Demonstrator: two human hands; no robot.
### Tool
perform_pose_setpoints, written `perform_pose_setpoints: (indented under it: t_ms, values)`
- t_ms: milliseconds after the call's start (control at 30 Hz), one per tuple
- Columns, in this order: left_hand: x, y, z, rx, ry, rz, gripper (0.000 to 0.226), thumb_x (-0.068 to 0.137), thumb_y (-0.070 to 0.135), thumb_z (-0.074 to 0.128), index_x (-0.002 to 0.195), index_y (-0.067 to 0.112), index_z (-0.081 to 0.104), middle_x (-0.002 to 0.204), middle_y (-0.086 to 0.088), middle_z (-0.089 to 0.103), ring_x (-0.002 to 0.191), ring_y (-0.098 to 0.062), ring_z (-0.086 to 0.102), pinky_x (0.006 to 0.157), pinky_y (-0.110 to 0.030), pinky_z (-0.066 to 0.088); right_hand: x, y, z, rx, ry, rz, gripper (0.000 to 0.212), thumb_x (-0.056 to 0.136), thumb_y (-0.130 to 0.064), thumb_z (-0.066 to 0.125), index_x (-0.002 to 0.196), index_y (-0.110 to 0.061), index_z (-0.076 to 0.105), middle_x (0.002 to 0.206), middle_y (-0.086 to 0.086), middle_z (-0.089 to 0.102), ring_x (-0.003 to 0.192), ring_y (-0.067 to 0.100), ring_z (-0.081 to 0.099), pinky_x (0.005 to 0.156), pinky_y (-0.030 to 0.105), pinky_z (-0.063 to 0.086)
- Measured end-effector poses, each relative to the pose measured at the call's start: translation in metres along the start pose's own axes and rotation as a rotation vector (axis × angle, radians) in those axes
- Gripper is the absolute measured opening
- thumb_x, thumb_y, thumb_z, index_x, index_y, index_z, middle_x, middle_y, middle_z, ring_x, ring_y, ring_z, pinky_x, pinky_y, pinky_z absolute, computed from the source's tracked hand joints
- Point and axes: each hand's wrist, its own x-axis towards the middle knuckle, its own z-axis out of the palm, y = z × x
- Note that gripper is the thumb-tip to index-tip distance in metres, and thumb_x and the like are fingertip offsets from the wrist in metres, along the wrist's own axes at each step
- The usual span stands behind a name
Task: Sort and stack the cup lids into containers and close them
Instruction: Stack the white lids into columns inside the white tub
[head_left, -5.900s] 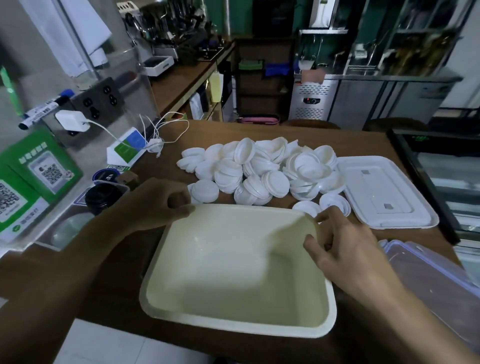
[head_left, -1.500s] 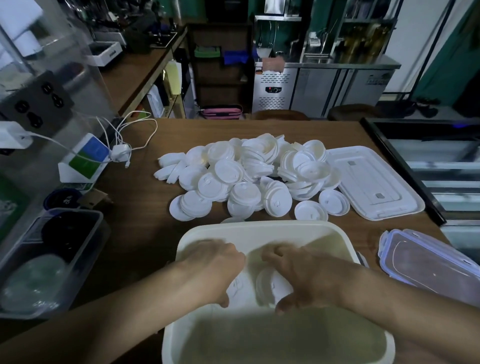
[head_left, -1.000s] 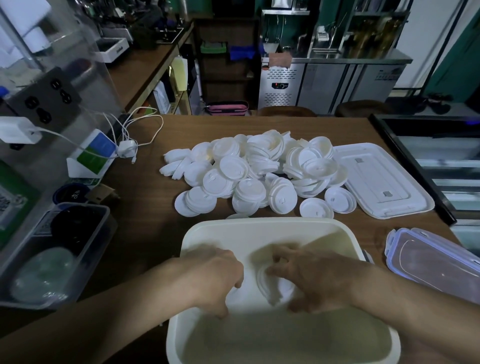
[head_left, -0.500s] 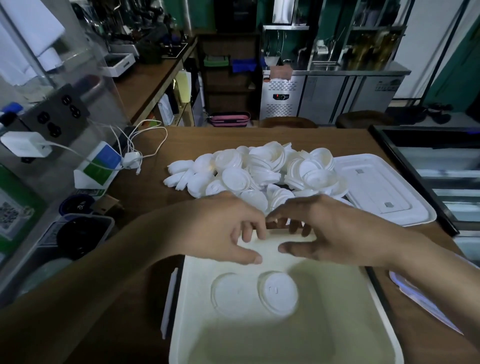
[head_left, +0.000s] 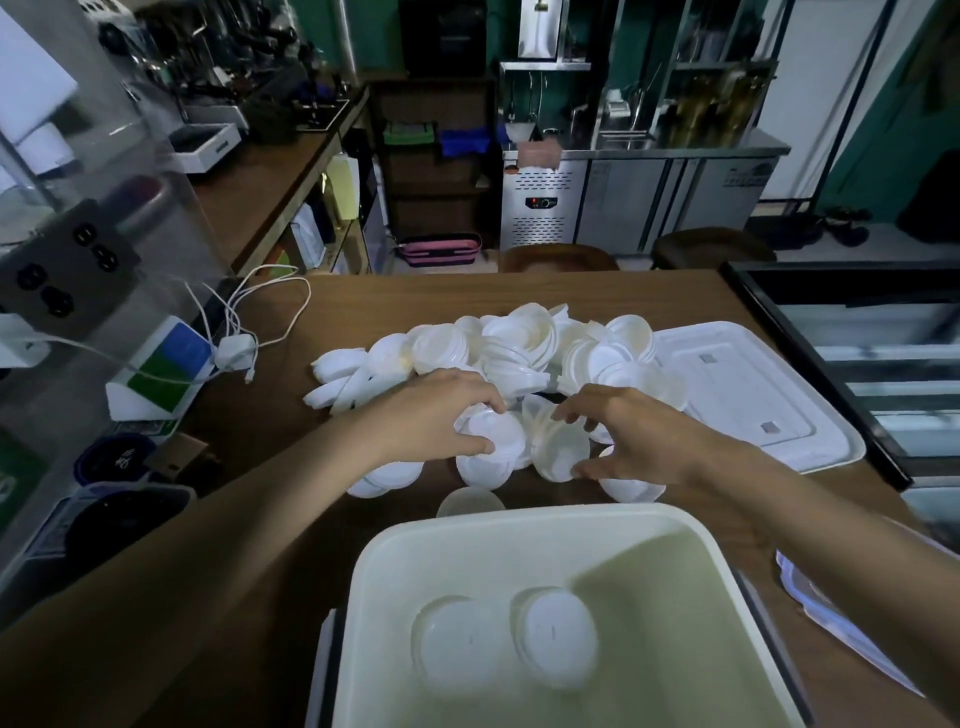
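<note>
Container (head_left: 524, 535): one cream rectangular tub is sitting open on the desk (head_left: 415, 293), nearest the viewer.
Lids in container (head_left: 555, 644): two white round lids, or short stacks of them (which cannot be told), are lying side by side on the container's floor, near its middle.
Pile of cup lids (head_left: 519, 348): many white lids are lying heaped beyond the container's far rim. They overlap too much to count.
Single lid (head_left: 470, 501): one lid is lying alone just beyond the container's far rim, between it and the pile.
Left hand (head_left: 441, 415): one hand is reaching past the container's far rim. Its fingers and thumb are curling round the left-hand lids (head_left: 493, 441), at the pile's near edge.
Right hand (head_left: 639, 441): one hand is reaching past the same rim. Its fingers are arching above and its thumb is pressing below the right-hand lids (head_left: 558, 452), which are tilting on edge just beside the left-hand lids.
Flat white cover (head_left: 743, 395): one rectangular cover is lying beyond the container and to its right, its edge touching the pile.
Clear cover (head_left: 841, 629): one see-through cover with a bluish rim is lying just right of the container, partly under the right forearm.
Charger and cable (head_left: 236, 351): one white plug with a looping cord is lying well beyond the container, to its left.
Clear box (head_left: 104, 519): one box holding dark contents is standing to the container's left.
</note>
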Motion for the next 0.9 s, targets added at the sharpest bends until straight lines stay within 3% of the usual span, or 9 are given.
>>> perform_pose_setpoints:
  t_ms: [167,333,533,667,900]
  values:
    - [0.029,-0.007,0.014,0.145,-0.088,0.039,0.052,0.091,0.051,0.073,0.138,0.034,0.058,0.131,0.014,0.062,0.120,-0.011,0.055,0.099,-0.037,0.049,0.010,0.019,0.036,-0.214,0.049,-0.057,0.090,0.074,-0.050,0.084,0.149,-0.029,0.040,0.138,-0.007,0.042,0.116,0.019,0.051,0.082,0.040,0.057]
    - [0.046,-0.017,0.021,0.194,-0.109,0.096,0.053,0.087,0.055,0.074,0.135,0.035,0.061,0.126,0.014,0.065,0.114,-0.013,0.056,0.095,-0.036,0.047,0.015,0.026,0.051,-0.298,0.151,-0.125,0.090,0.070,-0.050,0.083,0.146,-0.019,0.046,0.136,0.004,0.048,0.108,0.026,0.057,0.071,0.039,0.058]
    - [0.054,-0.024,0.025,0.172,-0.129,0.079,0.059,0.076,0.070,0.069,0.131,0.050,0.058,0.116,0.018,0.066,0.104,-0.010,0.055,0.088,-0.037,0.052,0.013,0.028,0.050,-0.193,0.164,-0.116,0.080,0.078,-0.049,0.075,0.145,-0.017,0.044,0.137,0.001,0.048,0.116,0.023,0.053,0.084,0.042,0.058]
    - [0.055,-0.026,0.025,0.139,-0.132,0.074,0.064,0.069,0.075,0.067,0.129,0.055,0.058,0.102,0.014,0.061,0.095,-0.012,0.059,0.079,-0.039,0.057,0.007,0.020,0.039,-0.042,0.189,-0.071,0.073,0.078,-0.052,0.077,0.140,-0.025,0.048,0.130,-0.010,0.049,0.113,0.014,0.054,0.088,0.036,0.055]
    - [0.042,-0.009,0.006,0.086,-0.034,0.091,0.039,0.073,0.070,0.066,0.093,0.038,0.065,0.091,0.015,0.065,0.090,-0.010,0.058,0.076,-0.043,0.056,-0.018,-0.009,0.006,0.107,0.271,0.012,0.073,0.075,-0.058,0.079,0.137,-0.029,0.054,0.124,-0.019,0.053,0.108,0.003,0.056,0.089,0.032,0.056]
